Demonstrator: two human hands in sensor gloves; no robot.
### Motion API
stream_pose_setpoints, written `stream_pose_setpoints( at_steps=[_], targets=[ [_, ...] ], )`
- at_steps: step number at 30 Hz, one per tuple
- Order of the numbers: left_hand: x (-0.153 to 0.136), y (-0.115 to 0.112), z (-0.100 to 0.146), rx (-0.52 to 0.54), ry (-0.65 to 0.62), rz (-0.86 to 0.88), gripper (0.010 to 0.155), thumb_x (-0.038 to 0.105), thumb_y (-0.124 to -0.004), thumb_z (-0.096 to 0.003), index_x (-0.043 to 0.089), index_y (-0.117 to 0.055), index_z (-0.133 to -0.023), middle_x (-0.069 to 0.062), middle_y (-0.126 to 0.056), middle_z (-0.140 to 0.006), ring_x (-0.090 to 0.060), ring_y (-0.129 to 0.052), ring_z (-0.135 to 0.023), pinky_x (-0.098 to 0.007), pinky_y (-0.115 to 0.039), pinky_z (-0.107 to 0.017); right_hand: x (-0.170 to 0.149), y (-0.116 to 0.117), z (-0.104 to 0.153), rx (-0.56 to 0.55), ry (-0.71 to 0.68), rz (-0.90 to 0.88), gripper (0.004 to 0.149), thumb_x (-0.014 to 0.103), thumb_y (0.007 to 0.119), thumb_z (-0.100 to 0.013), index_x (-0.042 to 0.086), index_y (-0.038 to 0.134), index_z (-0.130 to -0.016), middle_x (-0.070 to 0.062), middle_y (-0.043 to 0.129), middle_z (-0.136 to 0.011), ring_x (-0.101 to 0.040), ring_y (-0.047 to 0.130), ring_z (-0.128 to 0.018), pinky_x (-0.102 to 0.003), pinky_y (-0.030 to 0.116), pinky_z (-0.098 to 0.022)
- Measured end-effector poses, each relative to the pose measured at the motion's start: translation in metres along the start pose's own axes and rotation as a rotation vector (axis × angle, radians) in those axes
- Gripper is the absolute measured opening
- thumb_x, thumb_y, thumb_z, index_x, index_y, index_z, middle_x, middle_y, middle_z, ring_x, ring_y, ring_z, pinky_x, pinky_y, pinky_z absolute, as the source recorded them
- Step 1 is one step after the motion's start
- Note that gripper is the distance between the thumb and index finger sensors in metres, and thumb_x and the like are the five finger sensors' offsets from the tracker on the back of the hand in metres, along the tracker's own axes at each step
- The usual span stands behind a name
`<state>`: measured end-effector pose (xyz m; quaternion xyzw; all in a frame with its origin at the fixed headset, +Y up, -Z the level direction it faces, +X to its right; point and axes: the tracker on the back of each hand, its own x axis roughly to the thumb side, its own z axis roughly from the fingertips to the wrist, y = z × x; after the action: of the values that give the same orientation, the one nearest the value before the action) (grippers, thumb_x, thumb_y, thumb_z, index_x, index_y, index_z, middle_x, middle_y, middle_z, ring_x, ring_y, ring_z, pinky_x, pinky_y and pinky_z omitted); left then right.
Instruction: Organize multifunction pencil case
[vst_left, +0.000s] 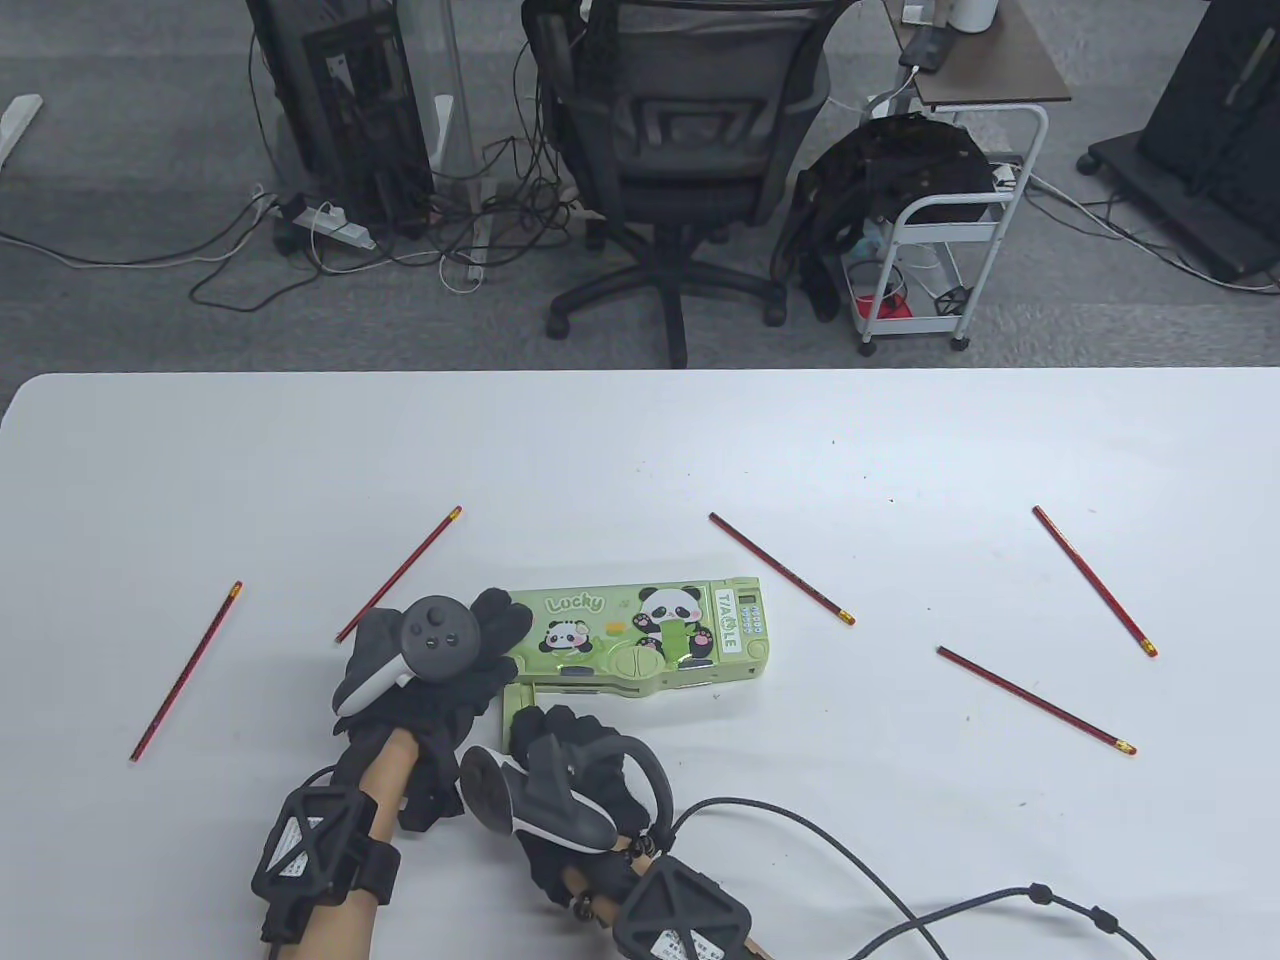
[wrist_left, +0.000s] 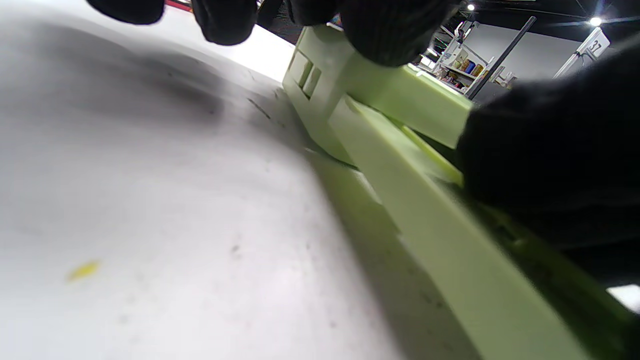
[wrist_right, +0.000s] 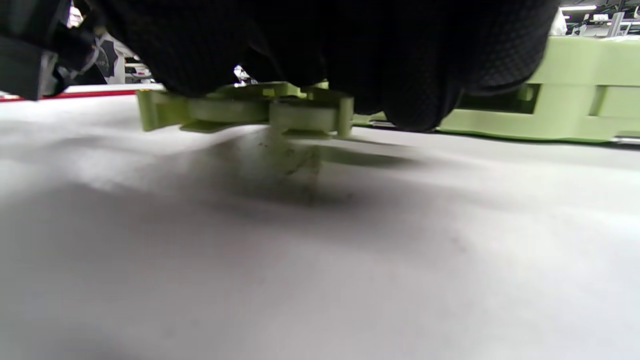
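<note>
Both hands are on the green pencil case. In the table view, the left hand lies on the left end of the case, with its fingers curled over the lid. The right hand sits just in front of the case, and its fingers rest on a small green flap that sticks out from the case's near left corner. Whether they pinch the flap cannot be told from here. The case lies flat near the middle of the white table, a bit closer to the near edge. It has pandas and the word "Lucky" on its lid. Five red pencils lie loose on the table. Two are off to the left of the case. One is just past its far right corner. Two more lie well apart from it, toward the right edge. A black cable runs from the right wrist across the near right part of the table.

In the left wrist view, the black gloved fingers press down on top of the green case. The case rests on the table.

In the right wrist view, the gloved fingers cover the top of the green flap. The flap lies low over the table, with the case behind it to the right. A red pencil shows at the far left.
</note>
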<state>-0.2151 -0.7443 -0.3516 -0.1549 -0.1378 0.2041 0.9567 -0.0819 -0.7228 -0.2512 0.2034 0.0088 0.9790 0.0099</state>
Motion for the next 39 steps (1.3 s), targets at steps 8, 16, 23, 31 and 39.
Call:
stream_pose_setpoints(
  at_steps=[8,16,23,31,39],
  targets=[
    [0.0,0.0,0.0,-0.001,0.0,0.004,0.058,0.031,-0.067,-0.0579,0.032,-0.046,-0.111,-0.004,-0.035,-0.124,-0.048,-0.052,-0.112,-0.077,-0.051,-0.069,0.005,0.004,0.001,0.017,-0.03,0.015,0.089,0.058,0.068,-0.045,-0.006,0.055,-0.107,-0.036,0.061,-0.102,-0.058,0.076,-0.084,-0.065,0.07,-0.062],
    [0.0,0.0,0.0,-0.001,0.0,0.007,0.058,0.03,-0.068,-0.0578,0.032,-0.046,-0.111,-0.004,-0.036,-0.124,-0.048,-0.052,-0.112,-0.077,-0.051,-0.068,0.005,0.006,0.004,0.023,0.014,0.078,0.097,0.057,0.071,-0.047,-0.012,0.043,-0.109,-0.043,0.045,-0.104,-0.066,0.061,-0.089,-0.071,0.059,-0.065],
    [0.0,0.0,0.0,-0.001,0.001,0.005,0.057,0.03,-0.068,-0.0578,0.032,-0.046,-0.111,-0.004,-0.035,-0.124,-0.048,-0.052,-0.112,-0.077,-0.051,-0.069,-0.013,0.003,0.007,0.052,0.014,0.112,0.1,0.057,0.071,-0.048,-0.011,0.034,-0.111,-0.044,0.034,-0.107,-0.071,0.042,-0.094,-0.076,0.047,-0.066],
    [0.0,0.0,0.0,-0.002,-0.001,0.012,0.057,0.03,-0.068,-0.0578,0.032,-0.046,-0.111,-0.003,-0.035,-0.124,-0.048,-0.052,-0.112,-0.077,-0.051,-0.069,-0.053,0.004,0.008,0.075,0.039,0.079,0.103,0.056,0.069,-0.048,-0.012,0.024,-0.111,-0.046,0.02,-0.106,-0.07,0.024,-0.096,-0.077,0.034,-0.065],
    [-0.001,0.0,0.0,-0.001,-0.001,0.017,0.057,0.03,-0.068,-0.0579,0.032,-0.046,-0.111,-0.004,-0.035,-0.124,-0.048,-0.052,-0.112,-0.077,-0.051,-0.068,-0.087,0.008,-0.002,0.125,0.098,-0.008,0.105,0.057,0.067,-0.048,-0.012,0.019,-0.11,-0.047,0.011,-0.104,-0.071,0.015,-0.093,-0.079,0.028,-0.063]
  ],
)
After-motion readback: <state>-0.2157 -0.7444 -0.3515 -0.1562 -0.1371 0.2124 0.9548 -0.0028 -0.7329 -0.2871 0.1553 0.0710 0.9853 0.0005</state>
